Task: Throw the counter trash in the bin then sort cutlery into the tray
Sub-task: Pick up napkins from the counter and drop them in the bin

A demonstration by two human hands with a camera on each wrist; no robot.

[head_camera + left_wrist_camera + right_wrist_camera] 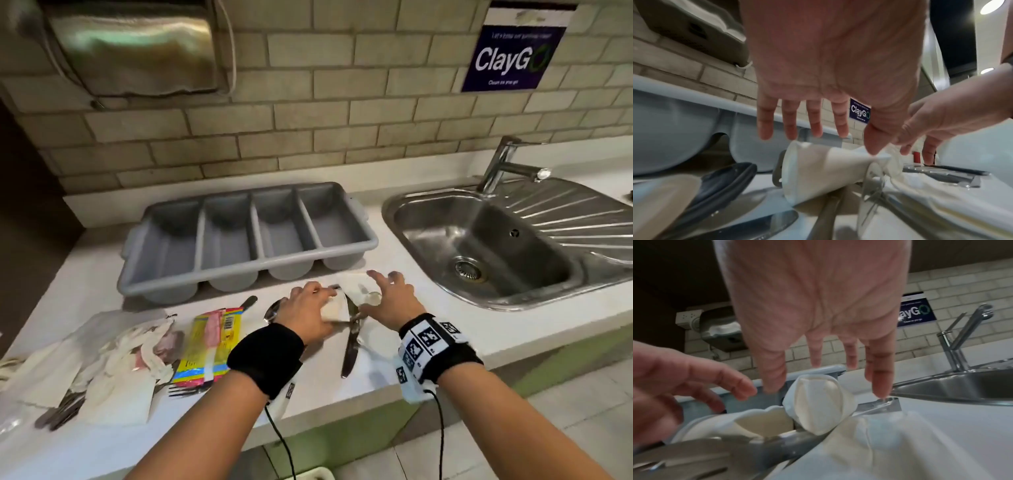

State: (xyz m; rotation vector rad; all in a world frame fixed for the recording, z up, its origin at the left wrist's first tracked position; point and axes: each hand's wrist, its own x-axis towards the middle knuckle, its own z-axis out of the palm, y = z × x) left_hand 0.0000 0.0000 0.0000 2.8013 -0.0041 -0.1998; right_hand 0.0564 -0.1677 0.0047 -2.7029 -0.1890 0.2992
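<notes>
Two crumpled white paper cups (pixel 334 308) lie on the white counter (pixel 479 329) in front of the grey four-compartment cutlery tray (pixel 246 240). My left hand (pixel 322 298) hovers over the left cup (pixel 818 170) with straight, spread fingers; its thumb (pixel 873 146) touches the paper. My right hand (pixel 376 287) spreads its fingers just above the right cup (pixel 822 402) and grips nothing. A knife (pixel 351 346) lies under the cups and a spoon (pixel 274 310) sits beside my left hand. The tray's compartments hold nothing.
A yellow wrapper (pixel 212 339), a heap of used tissues (pixel 113 359), a fork (pixel 185 390) and several cutlery handles (pixel 61 411) lie to the left. The steel sink (pixel 479 240) with its tap (pixel 503 164) is at the right.
</notes>
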